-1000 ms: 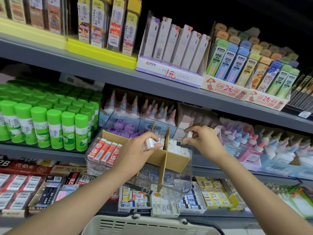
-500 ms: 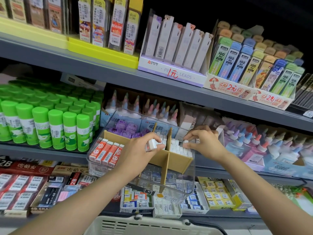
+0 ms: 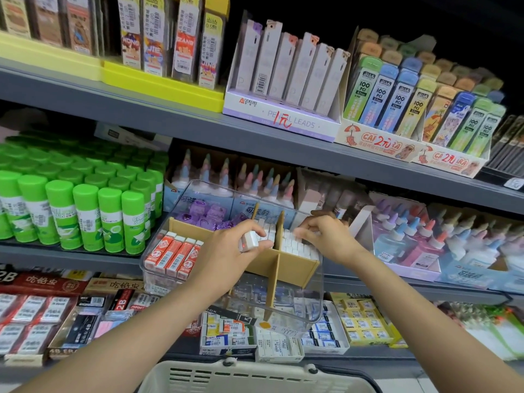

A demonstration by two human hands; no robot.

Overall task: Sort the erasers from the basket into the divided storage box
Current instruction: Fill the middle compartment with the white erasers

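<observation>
A clear divided storage box (image 3: 295,307) with tan cardboard dividers juts out from the middle shelf. Its left compartment holds red-sleeved erasers (image 3: 173,255), the back left purple ones (image 3: 204,215), the right side rows of white erasers (image 3: 297,245). My left hand (image 3: 229,251) grips a small white eraser (image 3: 249,241) over the box's middle. My right hand (image 3: 326,234) reaches down into the right compartment, fingertips on the white erasers; whether it pinches one is hidden. The beige basket (image 3: 255,375) shows at the bottom edge.
Green glue sticks (image 3: 85,214) fill the shelf left of the box. Glue bottles (image 3: 419,239) stand to its right. Boxed erasers (image 3: 272,333) lie on the shelf below. Pencil-lead displays (image 3: 286,80) sit on the grey shelf above.
My right hand has dropped from above the box's right edge down onto the white erasers in the right compartment. My left hand keeps its eraser and has barely moved.
</observation>
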